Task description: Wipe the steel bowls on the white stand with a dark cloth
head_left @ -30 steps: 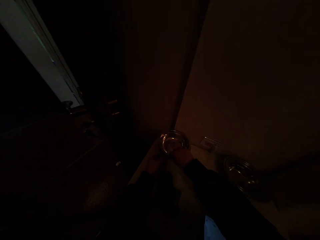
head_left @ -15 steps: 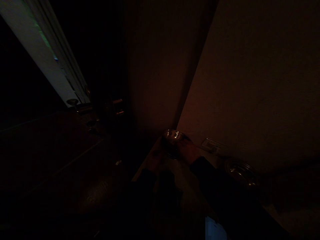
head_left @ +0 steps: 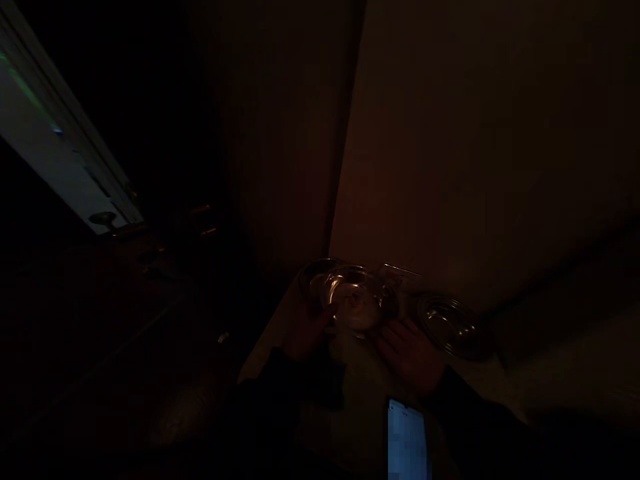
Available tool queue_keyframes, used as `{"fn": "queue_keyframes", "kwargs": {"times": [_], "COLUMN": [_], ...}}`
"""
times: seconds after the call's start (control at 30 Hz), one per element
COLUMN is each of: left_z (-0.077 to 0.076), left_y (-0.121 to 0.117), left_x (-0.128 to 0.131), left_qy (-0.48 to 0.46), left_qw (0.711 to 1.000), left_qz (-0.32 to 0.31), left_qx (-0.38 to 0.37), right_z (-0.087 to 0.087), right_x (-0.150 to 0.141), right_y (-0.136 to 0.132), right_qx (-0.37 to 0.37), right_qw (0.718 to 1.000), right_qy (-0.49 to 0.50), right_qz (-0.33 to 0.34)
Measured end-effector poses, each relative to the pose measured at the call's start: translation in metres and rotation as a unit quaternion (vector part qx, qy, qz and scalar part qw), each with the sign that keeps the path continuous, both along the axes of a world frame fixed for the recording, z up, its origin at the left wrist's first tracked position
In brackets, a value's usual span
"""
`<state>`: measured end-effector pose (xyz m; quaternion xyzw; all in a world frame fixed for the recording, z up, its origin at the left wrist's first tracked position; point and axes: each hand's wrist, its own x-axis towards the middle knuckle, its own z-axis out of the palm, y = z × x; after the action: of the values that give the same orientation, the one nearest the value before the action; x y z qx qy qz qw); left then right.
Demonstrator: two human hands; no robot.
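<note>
The scene is very dark. A clear glass bowl [head_left: 357, 300] sits on a pale counter [head_left: 360, 400] in the corner, with the rim of a second glass bowl [head_left: 313, 280] showing just behind it to the left. My left hand [head_left: 307, 337] grips the front bowl's left edge, fingers curled on the rim. My right hand [head_left: 407, 350] rests below and to the right of that bowl, fingers reaching toward its edge; whether they touch it is too dark to tell. Both arms are in dark sleeves.
A shallow round glass dish [head_left: 447, 323] lies to the right on the counter, near a wall outlet [head_left: 400, 273]. A lit phone screen [head_left: 407, 443] glows at the bottom. A pale door edge [head_left: 55, 160] and metal handle [head_left: 103, 219] stand at the left.
The view swung right and the hands shifted. The right hand came off the bowl's top and dropped to its lower right. The glass bowl now shows fully, nearer to me.
</note>
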<state>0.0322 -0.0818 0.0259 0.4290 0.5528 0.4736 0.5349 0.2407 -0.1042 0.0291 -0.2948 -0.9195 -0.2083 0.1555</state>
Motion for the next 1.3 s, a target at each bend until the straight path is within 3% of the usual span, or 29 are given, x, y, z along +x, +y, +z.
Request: {"fn": "queue_keyframes", "kwargs": {"times": [0.13, 0.37, 0.53, 0.67, 0.77, 0.87, 1.0, 1.13, 1.3], "left_z": [-0.014, -0.036, -0.043, -0.033, -0.027, -0.031, -0.047, -0.064, -0.076], "left_y": [-0.002, 0.007, 0.005, -0.002, -0.010, -0.023, -0.047, -0.067, -0.071], "left_x": [0.022, 0.054, 0.062, 0.054, 0.035, 0.009, -0.013, -0.011, -0.013], "left_qy": [0.026, 0.137, 0.195, 0.232, 0.282, 0.365, 0.469, 0.430, 0.346], "left_qw": [0.997, 0.977, 0.967, 0.961, 0.957, 0.931, 0.882, 0.899, 0.935], "left_qz": [-0.064, -0.163, -0.161, -0.143, -0.070, 0.008, 0.019, -0.037, -0.025], "left_qx": [-0.031, 0.021, 0.033, 0.030, 0.021, 0.017, -0.033, -0.069, -0.071], "right_z": [-0.019, -0.050, -0.062, -0.070, -0.072, -0.073, -0.074, -0.066, -0.047], "right_x": [0.015, 0.034, 0.036, 0.032, 0.028, 0.025, 0.021, 0.018, 0.013], "right_y": [-0.025, -0.042, -0.039, -0.035, -0.034, -0.033, -0.033, -0.035, -0.041], "right_qx": [-0.003, -0.025, -0.060, -0.073, -0.091, -0.113, -0.148, -0.156, -0.146], "right_qw": [0.999, 0.996, 0.994, 0.994, 0.992, 0.988, 0.981, 0.979, 0.981], "right_qy": [0.031, 0.041, 0.047, 0.039, 0.028, 0.008, -0.005, 0.021, 0.090], "right_qz": [-0.014, -0.069, -0.077, -0.077, -0.088, -0.102, -0.128, -0.127, -0.096]}}
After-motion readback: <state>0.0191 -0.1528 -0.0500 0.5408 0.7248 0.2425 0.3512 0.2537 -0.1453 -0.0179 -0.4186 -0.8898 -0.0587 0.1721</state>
